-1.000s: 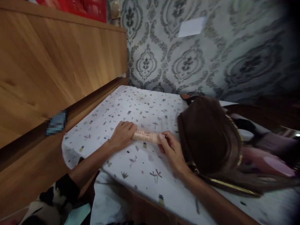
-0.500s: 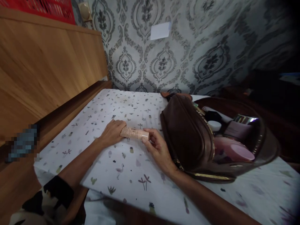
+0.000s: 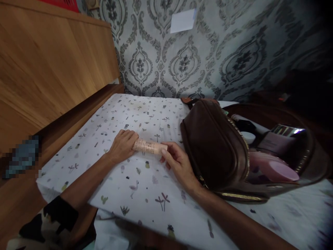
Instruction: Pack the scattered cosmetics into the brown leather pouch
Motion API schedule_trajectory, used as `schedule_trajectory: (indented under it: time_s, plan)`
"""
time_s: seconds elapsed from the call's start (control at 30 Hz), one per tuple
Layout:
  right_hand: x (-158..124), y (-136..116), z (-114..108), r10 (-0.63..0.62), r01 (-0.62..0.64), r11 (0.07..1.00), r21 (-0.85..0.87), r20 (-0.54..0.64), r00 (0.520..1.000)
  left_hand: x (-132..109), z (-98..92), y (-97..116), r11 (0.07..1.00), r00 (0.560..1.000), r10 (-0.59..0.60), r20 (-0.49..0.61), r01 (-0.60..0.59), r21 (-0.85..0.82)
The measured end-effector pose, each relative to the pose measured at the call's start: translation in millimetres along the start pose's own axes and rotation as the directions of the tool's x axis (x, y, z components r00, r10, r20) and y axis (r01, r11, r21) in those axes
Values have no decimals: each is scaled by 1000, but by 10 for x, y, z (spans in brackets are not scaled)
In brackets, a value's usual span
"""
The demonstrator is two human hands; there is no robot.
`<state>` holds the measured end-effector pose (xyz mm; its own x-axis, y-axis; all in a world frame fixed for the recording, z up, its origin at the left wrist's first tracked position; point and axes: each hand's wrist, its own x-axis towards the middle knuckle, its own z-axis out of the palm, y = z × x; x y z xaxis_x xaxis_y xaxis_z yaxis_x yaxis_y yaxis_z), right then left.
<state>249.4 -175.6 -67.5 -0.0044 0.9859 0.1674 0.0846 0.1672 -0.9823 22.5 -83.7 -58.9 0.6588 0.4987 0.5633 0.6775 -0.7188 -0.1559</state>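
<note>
A beige cosmetic tube (image 3: 148,146) with small printed text lies sideways between my two hands, just above the patterned cloth. My left hand (image 3: 123,146) is closed around its left end. At the other end, the thumb and fingers of my right hand (image 3: 177,158) pinch the cap. To the right of my right hand stands a dark brown leather bag (image 3: 212,146), unzipped. In its opening I see a pink rounded item (image 3: 275,168), a white round lid (image 3: 248,137) and a pale pink box-like item (image 3: 275,142).
A white cloth (image 3: 140,114) printed with flamingos and plants covers the table. On the left rises a wooden panel (image 3: 57,59). Grey patterned wallpaper (image 3: 184,64) is behind, with a white card (image 3: 183,21) on it. A blurred-out patch (image 3: 23,156) sits at the left.
My view has shifted slightly, so the bag appears further right. Both hands stay on the tube; my right thumb now lies over the cap's front.
</note>
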Motion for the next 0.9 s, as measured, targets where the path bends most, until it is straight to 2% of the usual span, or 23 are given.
schedule_trajectory:
  time_s: [0.1,0.17,0.33,0.4,0.63,0.8,0.9]
  plan:
    - [-17,20,19,-97,96,995,-33,-26,995,4,-7,-3,1000,1000,-7,-20,7,9]
    - [-29,39,35,-115,114,993,-30,-26,993,8,-15,-6,1000,999,-7,-34,8,11]
    - [-12,80,49,-3,5,999,42,-62,998,10,-15,1,1000,998,17,-54,-16,9]
    - [2,68,37,-2,5,999,41,-77,997,10,-10,3,1000,998,28,-53,-27,8]
    - [-48,-53,-15,52,-52,996,-71,8,999,12,-18,9,998,997,65,-38,-65,17]
    - [-51,-19,24,-29,17,993,-115,-106,994,8,-23,-4,998,997,66,-26,-66,19]
    - [-36,6,40,-108,92,988,-125,-126,986,5,-17,-9,998,998,56,-37,-56,17]
